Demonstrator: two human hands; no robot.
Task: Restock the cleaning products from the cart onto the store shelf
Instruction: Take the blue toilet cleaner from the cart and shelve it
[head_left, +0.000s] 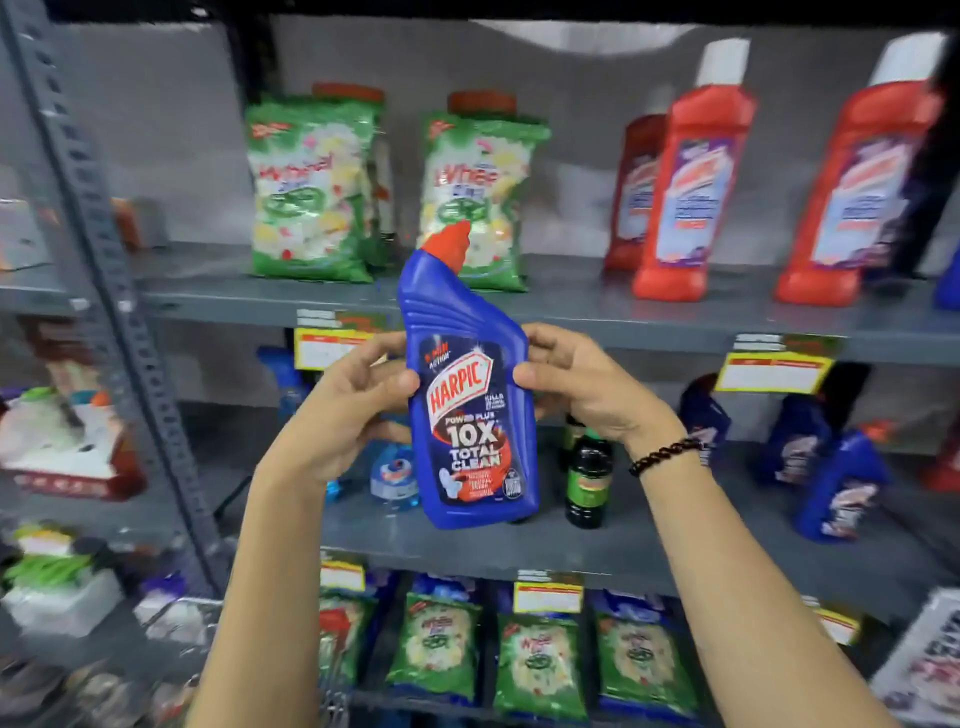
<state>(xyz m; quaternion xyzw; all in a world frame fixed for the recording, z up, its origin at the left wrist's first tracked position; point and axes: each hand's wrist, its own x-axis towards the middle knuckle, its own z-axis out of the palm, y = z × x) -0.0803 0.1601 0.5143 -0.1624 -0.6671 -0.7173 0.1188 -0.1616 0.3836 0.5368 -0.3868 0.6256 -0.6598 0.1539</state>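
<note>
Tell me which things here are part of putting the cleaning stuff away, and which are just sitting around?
Part of the job:
- blue Harpic bottle, held in the left hand and right hand
- middle shelf, where matching blue bottles stand

Just sitting there:
- green detergent bags
- red bottles
- dark green bottle
- yellow price tags

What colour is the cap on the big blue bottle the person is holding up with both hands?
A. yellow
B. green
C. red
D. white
C. The blue Harpic bottle, held between the left hand and the right hand, has a red slanted cap at its top; the white caps belong to the red bottles standing on the upper shelf.
</note>
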